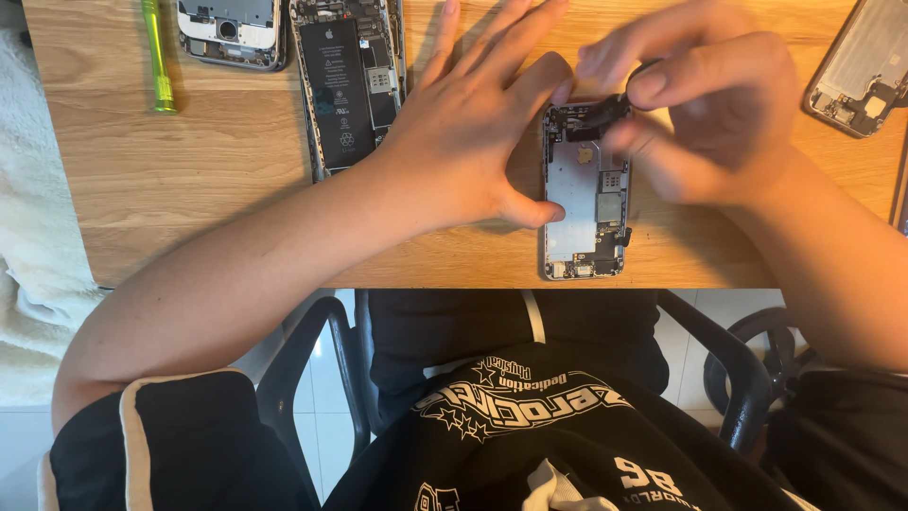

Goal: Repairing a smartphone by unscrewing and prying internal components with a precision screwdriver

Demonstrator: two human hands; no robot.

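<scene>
Two hands work on one opened phone chassis point(584, 213) at the near edge of the wooden tabletop point(189, 170).
Right hand point(705, 114): fingertips pinched on a small black component point(598, 115) at the chassis top. Left hand point(473, 123): fingers spread, thumb braced against the chassis left side. Second opened phone point(348, 80), green tool point(157, 57): far left.

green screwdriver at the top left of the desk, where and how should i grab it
Take the green screwdriver by the middle of its translucent handle, pinching across its narrow width from above. It lies flat on the wooden desk, running nearly straight away from the person, with bare wood on both long sides, so fingers fit on each side. Both hands are busy at the opened phone.
</scene>
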